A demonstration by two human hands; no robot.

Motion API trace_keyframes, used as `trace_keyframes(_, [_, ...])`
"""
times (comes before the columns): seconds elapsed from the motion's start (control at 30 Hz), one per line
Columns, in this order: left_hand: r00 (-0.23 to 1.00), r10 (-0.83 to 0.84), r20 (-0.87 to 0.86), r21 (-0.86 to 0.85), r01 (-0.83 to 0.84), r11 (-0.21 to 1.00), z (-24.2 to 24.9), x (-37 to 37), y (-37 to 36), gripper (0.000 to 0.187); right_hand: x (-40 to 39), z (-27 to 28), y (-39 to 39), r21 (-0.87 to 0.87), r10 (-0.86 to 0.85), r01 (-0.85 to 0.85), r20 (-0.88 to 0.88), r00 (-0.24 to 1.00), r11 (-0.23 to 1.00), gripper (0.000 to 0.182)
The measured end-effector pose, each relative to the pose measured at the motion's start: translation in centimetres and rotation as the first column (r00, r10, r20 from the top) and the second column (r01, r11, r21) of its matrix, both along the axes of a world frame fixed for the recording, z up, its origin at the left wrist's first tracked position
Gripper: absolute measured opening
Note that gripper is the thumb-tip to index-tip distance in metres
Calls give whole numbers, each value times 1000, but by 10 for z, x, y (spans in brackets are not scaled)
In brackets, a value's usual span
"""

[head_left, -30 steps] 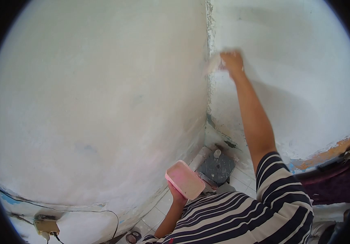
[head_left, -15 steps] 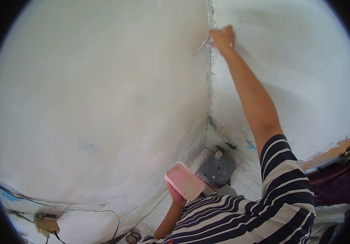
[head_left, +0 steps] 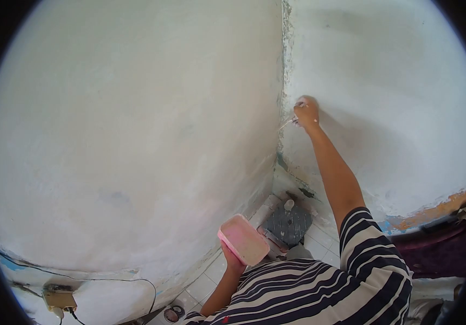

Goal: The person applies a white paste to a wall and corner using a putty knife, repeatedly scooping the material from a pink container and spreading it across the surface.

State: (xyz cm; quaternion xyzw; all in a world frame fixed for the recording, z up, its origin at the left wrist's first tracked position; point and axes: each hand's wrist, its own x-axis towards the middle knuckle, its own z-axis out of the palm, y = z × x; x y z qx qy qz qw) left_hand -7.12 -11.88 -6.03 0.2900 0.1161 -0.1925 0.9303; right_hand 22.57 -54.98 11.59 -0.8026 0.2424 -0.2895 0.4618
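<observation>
My left hand (head_left: 234,260) grips a pink rectangular plastic tub (head_left: 235,229) from its lower left side, low in front of my body. A pale layer coats the inside of the tub. My right hand (head_left: 307,111) is closed around a putty knife (head_left: 286,124), seen nearly edge-on as a thin blade pointing left and down. That blade is right at the corner where the left wall (head_left: 135,119) meets the right wall (head_left: 395,81). White smears mark the fingers of my right hand.
Rough, chipped plaster runs down the corner joint (head_left: 284,81). On the tiled floor below stands a dark grey stool-like piece (head_left: 287,225) with a pale object on it. A socket box (head_left: 59,299) with cables sits at lower left. Dark purple fabric (head_left: 444,246) lies at right.
My right hand has moved down along the corner with the putty knife, from high on the wall to about mid-height. My left hand and the tub stay nearly in place.
</observation>
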Motion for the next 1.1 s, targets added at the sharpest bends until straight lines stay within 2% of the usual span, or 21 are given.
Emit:
trace_keyframes(0.03, [1000, -9, -8, 44, 10, 999, 4, -1, -1, 76, 8, -5, 1, 2, -1, 1, -1, 1000, 1000, 19])
trace_keyframes(0.1, [1000, -16, 2, 59, 16, 998, 7, -3, -2, 75, 31, -8, 6, -96, -3, 13, 102, 995, 995, 17])
trace_keyframes(0.17, [1000, -25, 8, 73, 25, 997, 5, -4, -3, 74, 54, 8, 14, -63, 84, -74, 166, 983, 995, 16])
trace_keyframes(0.23, [999, -23, 44, 58, 21, 998, 0, -4, -1, 74, 8, 96, 68, 118, 96, -126, 234, 967, 985, 14])
trace_keyframes(0.27, [999, -21, 41, 60, 19, 998, 1, -4, -2, 74, 24, 97, 59, -120, 85, -49, 319, 944, 991, 13])
trace_keyframes(0.3, [999, -3, 47, 82, -1, 997, 3, -3, -2, 74, 42, 100, 51, -342, 97, 51, 403, 910, 938, 14])
trace_keyframes(0.37, [998, 18, 53, 110, -23, 994, 3, -2, 1, 74, 24, 148, 56, -121, 89, -47, 368, 925, 991, 13])
trace_keyframes(0.47, [999, 43, -10, 81, -42, 996, 0, -3, 3, 74, -23, 202, 60, -65, 109, -91, 376, 920, 994, 11])
trace_keyframes(0.5, [999, 39, -17, 57, -38, 998, 2, -3, 4, 74, -27, 194, 58, -65, 110, -93, 372, 921, 994, 11])
trace_keyframes(0.57, [999, 36, -22, 26, -35, 999, 2, -2, 2, 73, -28, 168, 50, -290, 102, -48, 171, 980, 956, 10])
trace_keyframes(0.63, [1000, 28, -2, -2, -28, 1000, -1, 0, 2, 73, -4, 103, 45, -197, 76, -60, 73, 994, 979, 11])
trace_keyframes(0.73, [999, 34, 16, 29, -34, 999, 7, 4, -3, 72, 22, 38, 47, -188, 69, -61, 41, 997, 980, 12])
trace_keyframes(0.77, [999, 36, 19, 29, -36, 999, 3, 7, -3, 72, 36, 24, 45, -318, 33, 61, 283, 959, 946, 9])
trace_keyframes(0.8, [999, 45, 8, 22, -45, 999, -4, 9, -3, 73, 47, 20, 42, -406, 30, 209, 510, 860, 890, 7])
trace_keyframes(0.87, [999, 53, -11, 18, -53, 998, -6, 11, -3, 74, 56, 56, 41, -426, 94, 156, 509, 856, 891, 7])
trace_keyframes(0.93, [998, 58, -7, 80, -57, 995, 3, 9, -5, 74, 65, 102, 34, -214, 56, 71, 538, 841, 974, 7])
trace_keyframes(1.0, [999, 37, -5, 67, -37, 997, -5, 9, -4, 74, 2, 189, 60, 19, 96, -113, 401, 911, 993, 18])
trace_keyframes(1.03, [1000, 23, 2, 53, -23, 998, -7, 9, -4, 73, -12, 197, 62, 18, 94, -110, 398, 913, 994, 18])
trace_keyframes(1.1, [1000, 23, -9, 59, -22, 998, 0, 10, -7, 73, -31, 202, 60, -229, 98, -15, 355, 930, 973, 19])
